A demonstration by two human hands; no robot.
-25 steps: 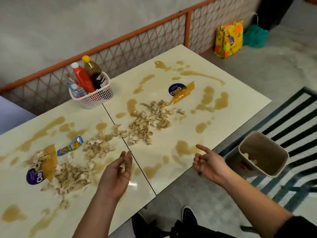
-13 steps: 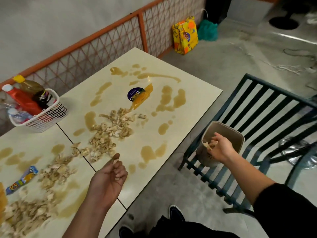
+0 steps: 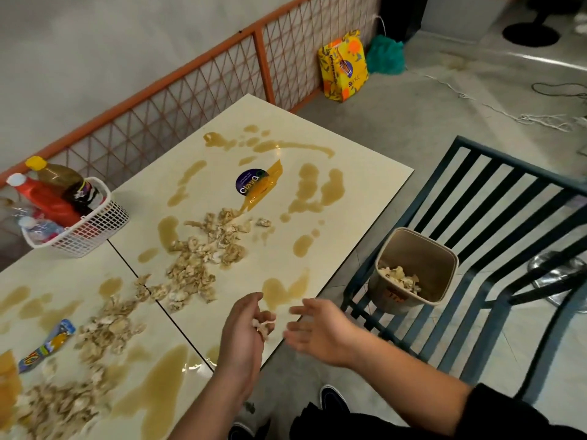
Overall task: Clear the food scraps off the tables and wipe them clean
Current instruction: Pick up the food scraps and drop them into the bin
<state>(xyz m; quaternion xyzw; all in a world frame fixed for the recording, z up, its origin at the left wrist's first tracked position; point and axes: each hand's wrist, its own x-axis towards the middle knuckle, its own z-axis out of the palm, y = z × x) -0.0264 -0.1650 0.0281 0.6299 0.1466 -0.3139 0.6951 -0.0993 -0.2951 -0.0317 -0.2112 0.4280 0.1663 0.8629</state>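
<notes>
Head view looks down on two pale tables pushed together, the left table (image 3: pixel 165 331) and the right table (image 3: pixel 365 198), both marked with brown spills (image 3: pixel 320 188). The person's left hand (image 3: pixel 244 331) is over the near edge of the right table, its fingers curled around a small clump of scraps (image 3: pixel 262 325). The right hand (image 3: pixel 320 331) is just beside it on the right, fingers straight and spread, holding nothing; it is a little blurred.

A long pile of scraps (image 3: pixel 203 258) lies across the middle of the right table and reaches the seam. A second pile (image 3: pixel 104 328) covers the near part of the left table. A torn orange wrapper (image 3: pixel 254 185) with a dark round label lies at the far side of the long pile. A small colourful sachet (image 3: pixel 47 344) lies on the left table.

The bin (image 3: pixel 390 293) stands on the slatted seat of a dark chair (image 3: pixel 476 249), right of the right table and near its edge, with some scraps inside. The table's right edge and the chair's front rail lie between the hands and the bin.

At the far left a white basket (image 3: pixel 95 230) holds a red bottle (image 3: pixel 44 201) and a brown bottle (image 3: pixel 60 179), close to the seam and in front of an orange mesh fence (image 3: pixel 190 87). A yellow bag (image 3: pixel 344 66) and a green bag (image 3: pixel 386 57) stand on the floor by the far end of the fence.
</notes>
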